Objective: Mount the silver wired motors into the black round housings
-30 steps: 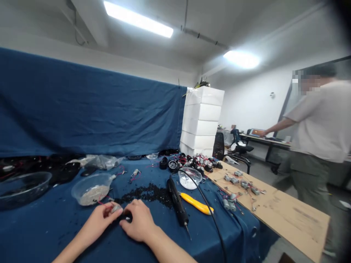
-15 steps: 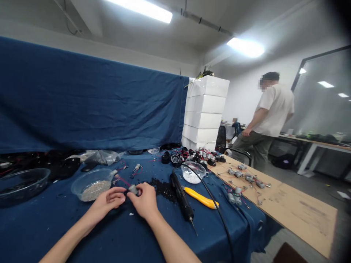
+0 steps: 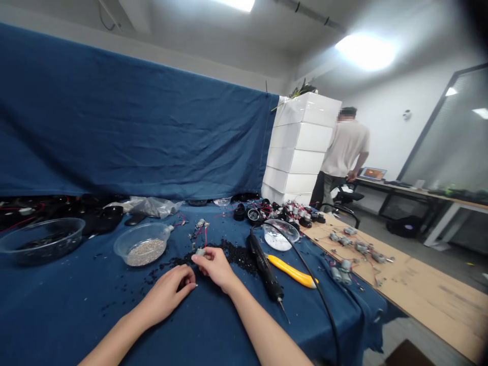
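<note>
My right hand [image 3: 217, 267] is closed on a small grey motor [image 3: 200, 252], held between thumb and fingers just above the blue cloth. A red wire rises beyond it towards another small motor [image 3: 201, 223] on the cloth. My left hand [image 3: 171, 290] rests on the cloth nearer to me, fingers curled in towards the thumb; what they hold, if anything, is hidden. Beside its thumb tip is a tiny white bit [image 3: 195, 285]. Black granules [image 3: 238, 256] lie scattered beyond and around both hands.
A black electric screwdriver [image 3: 267, 269] with a cable and yellow-handled pliers [image 3: 292, 272] lie to the right. Clear bowls [image 3: 118, 239] stand left, another bowl [image 3: 295, 233] behind the screwdriver. Motors [image 3: 362, 247] sit on the cardboard [image 3: 423, 292]. A person [image 3: 345, 147] stands beyond white boxes [image 3: 308, 137].
My left hand has come down towards me, away from the motor in my right hand. The view has shifted left and down. The person has moved behind the boxes, back turned.
</note>
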